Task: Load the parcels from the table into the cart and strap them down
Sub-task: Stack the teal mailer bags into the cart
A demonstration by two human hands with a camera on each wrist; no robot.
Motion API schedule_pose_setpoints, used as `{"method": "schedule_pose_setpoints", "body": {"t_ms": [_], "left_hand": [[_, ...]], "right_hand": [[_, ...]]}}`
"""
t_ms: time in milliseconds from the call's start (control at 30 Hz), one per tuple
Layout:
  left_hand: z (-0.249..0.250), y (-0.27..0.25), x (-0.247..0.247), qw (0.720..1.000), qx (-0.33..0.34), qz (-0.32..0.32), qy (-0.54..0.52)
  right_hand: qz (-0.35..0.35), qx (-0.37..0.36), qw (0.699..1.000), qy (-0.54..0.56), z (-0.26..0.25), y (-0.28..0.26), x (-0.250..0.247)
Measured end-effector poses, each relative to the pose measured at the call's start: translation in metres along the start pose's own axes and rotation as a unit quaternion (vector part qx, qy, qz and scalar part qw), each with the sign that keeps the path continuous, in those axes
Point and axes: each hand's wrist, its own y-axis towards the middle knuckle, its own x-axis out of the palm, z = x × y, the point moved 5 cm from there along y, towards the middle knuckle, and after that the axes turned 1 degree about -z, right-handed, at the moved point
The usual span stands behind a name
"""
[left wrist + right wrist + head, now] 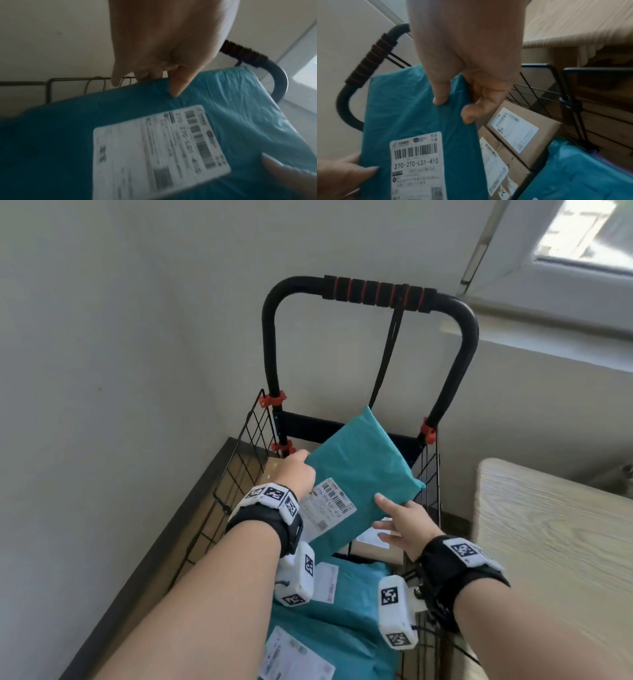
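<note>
Both hands hold one flat teal plastic mailer bag tilted above the black wire-mesh cart. The left hand grips its left edge, thumb on the front face and fingers curled behind; the right hand pinches the opposite edge, thumb on top and fingers underneath.

The head view alone shows the whole setting: the cart's black tubular handle with ribbed foam grip rises beyond the hands, a black strap hangs from it behind the mailer, and the pale wood-grain bench lies to the right of the right hand. Below the wrists more teal mailers lie in the cart.

The left wrist view adds the crinkled, glossy film of the bag and the left thumb pressing a crease into it (the picture is blurred, so the white rectangular shipping label is unreadable there).

The right wrist view shows what the others hide: two brown cardboard boxes, each with a white label, stacked just below and to the right of the right hand against the mesh wall. The mailer's label reads 270-270-L01-410 here, under a barcode.
</note>
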Motion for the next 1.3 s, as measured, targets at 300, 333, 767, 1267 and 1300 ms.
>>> {"method": "schedule_pose_setpoints", "body": {"t_ms": [300, 333, 767, 1267, 1300], "left_hand": [[-0.052, 0.048, 0.037, 0.990, 0.024, 0.077, 0.115], [-0.062, 0.050, 0.045, 0.990, 0.018, 0.058, 0.125], [-0.118, 0.056, 0.114, 0.976, -0.008, -0.091, 0.199], [-0.096, 0.038, 0.096, 0.986, -0.022, -0.041, 0.161], [-0.091, 0.035, 0.096, 0.986, -0.019, -0.045, 0.162]], "right_hand": [[0.082, 0.106, 0.930, 0.344, 0.065, 0.050, 0.024], [0.085, 0.114, 0.922, 0.361, 0.071, 0.053, 0.025], [0.142, 0.223, 0.945, 0.192, 0.131, 0.077, 0.004], [0.136, 0.223, 0.965, 0.017, 0.097, 0.062, -0.007], [0.131, 0.215, 0.968, 0.019, 0.093, 0.060, -0.008]]}}
